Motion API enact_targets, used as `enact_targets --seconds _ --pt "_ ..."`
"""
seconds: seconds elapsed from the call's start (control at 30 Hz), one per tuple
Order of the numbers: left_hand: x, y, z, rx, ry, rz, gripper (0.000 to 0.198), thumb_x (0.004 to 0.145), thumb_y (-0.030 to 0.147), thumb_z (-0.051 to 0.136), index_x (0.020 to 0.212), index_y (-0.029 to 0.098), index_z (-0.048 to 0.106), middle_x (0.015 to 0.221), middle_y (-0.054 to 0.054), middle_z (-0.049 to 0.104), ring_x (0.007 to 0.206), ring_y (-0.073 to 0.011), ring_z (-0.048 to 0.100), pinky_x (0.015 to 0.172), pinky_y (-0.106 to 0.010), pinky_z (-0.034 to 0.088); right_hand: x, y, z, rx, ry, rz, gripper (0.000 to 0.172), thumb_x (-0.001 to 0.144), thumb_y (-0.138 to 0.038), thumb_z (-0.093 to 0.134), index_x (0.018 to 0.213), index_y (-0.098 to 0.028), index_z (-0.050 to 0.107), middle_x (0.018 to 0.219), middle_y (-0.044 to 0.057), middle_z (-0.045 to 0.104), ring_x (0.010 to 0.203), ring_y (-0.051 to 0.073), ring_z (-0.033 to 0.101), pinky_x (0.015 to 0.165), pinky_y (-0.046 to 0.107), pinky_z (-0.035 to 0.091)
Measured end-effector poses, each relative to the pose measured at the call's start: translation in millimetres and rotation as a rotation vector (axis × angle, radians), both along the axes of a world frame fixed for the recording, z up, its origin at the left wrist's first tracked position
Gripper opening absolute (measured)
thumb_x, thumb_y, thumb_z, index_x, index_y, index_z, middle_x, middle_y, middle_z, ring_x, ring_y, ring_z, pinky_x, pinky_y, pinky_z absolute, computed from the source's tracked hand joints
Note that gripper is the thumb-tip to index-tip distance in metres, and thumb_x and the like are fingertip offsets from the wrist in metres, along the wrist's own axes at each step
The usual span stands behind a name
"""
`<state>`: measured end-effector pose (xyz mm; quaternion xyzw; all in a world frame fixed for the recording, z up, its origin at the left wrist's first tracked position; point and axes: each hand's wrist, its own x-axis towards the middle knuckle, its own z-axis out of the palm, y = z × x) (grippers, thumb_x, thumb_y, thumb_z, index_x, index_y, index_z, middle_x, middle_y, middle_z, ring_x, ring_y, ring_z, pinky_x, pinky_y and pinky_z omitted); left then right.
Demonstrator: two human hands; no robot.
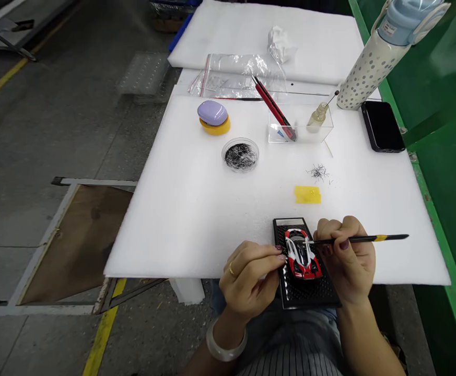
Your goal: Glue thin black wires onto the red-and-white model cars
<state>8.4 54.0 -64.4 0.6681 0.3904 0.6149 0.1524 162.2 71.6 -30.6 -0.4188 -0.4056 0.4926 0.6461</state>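
Note:
A small red, white and black model car sits on a dark, studded display base at the table's front edge. My left hand, with a ring and a pale bangle, is closed at the base's left edge, its fingertips beside the car. In my right hand is a thin paintbrush with a black handle and a yellow band. The brush points left, its fine tip at the car's roof and windscreen area. Whether that tip touches the car is too small to tell.
Beyond the hands lie yellow tape, a pile of fine black strips and a round dish of more strips. Farther back are a clear box with pens and a small bottle, a phone, a tumbler and a purple-and-yellow case.

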Motion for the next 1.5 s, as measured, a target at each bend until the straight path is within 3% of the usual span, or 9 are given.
enact_targets --seconds 0.33,0.73,1.33,1.5 --pt "-0.1 0.7 1.5 0.008 0.002 0.002 0.015 0.088 -0.002 0.068 0.096 0.01 0.068 0.095 -0.004 0.072 0.08 -0.0126 0.068 0.062 -0.027 0.056 -2.1 -1.1 -1.2 0.068 0.057 0.0 0.019 0.093 -0.03 0.072 0.085 -0.026 0.056 0.06 -0.006 0.052 0.055 0.013 0.046 0.053 0.027 0.036" --pt "-0.3 0.0 1.0 -0.001 -0.004 -0.003 0.011 0.089 0.0 0.069 0.095 0.009 0.068 0.097 -0.004 0.072 0.083 -0.0122 0.068 0.065 -0.027 0.056 -0.6 -2.9 -5.0 0.066 0.144 0.05 0.01 0.094 -0.024 0.071 0.088 -0.024 0.063 0.063 -0.004 0.053 0.06 0.013 0.049 0.056 0.025 0.04" --pt "-0.4 -0.2 1.7 0.0 0.017 0.008 0.012 0.088 -0.001 0.069 0.094 0.009 0.068 0.095 -0.004 0.072 0.081 -0.0128 0.068 0.063 -0.027 0.057 -1.2 -3.1 -4.6 0.04 0.034 -0.001 0.022 0.092 -0.034 0.073 0.083 -0.025 0.055 0.059 -0.005 0.05 0.055 0.013 0.047 0.052 0.026 0.04" --pt "0.3 1.0 1.7 0.012 0.015 0.013 0.01 0.088 -0.001 0.07 0.092 0.008 0.068 0.095 -0.004 0.071 0.082 -0.0117 0.068 0.064 -0.026 0.057 -0.8 -3.3 -5.7 0.041 0.076 0.022 0.018 0.093 -0.03 0.071 0.086 -0.025 0.056 0.062 -0.005 0.05 0.057 0.013 0.047 0.052 0.026 0.04"
